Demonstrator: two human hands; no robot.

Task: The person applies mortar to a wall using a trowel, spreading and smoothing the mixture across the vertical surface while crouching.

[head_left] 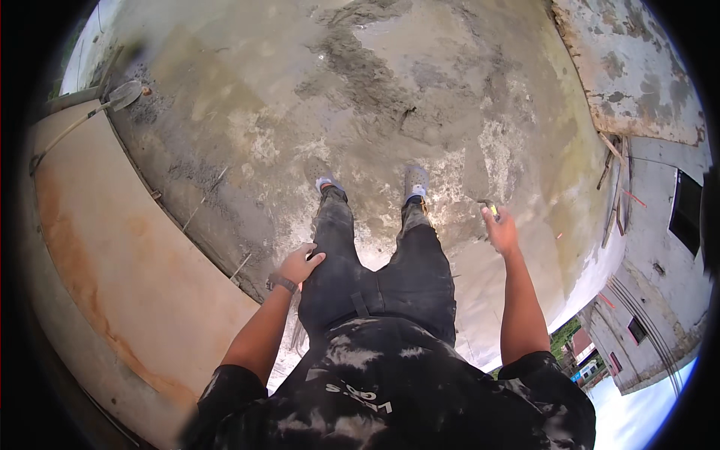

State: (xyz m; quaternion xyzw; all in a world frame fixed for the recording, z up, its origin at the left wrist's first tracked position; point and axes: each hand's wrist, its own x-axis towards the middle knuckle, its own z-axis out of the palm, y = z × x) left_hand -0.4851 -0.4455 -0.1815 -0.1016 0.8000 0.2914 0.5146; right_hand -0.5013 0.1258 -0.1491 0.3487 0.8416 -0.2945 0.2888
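Note:
My left hand [300, 262], with a dark band at its wrist, hangs by my left thigh with fingers loosely bent and apart, holding nothing visible. At my right side, my right hand [501, 229] grips the yellow and dark handle of a small trowel [492, 206], whose thin blade points left over the floor. My feet in grey clogs [416, 181] stand on rough grey concrete [247, 97] with darker wet mortar patches [352, 75].
A long pale slab [127, 262] borders the left, with a shovel [124, 95] at its far end. At the right are a stained wall [630, 67], loose wooden boards [615, 187], and an unfinished building [637, 345] with dark window openings and bent bars.

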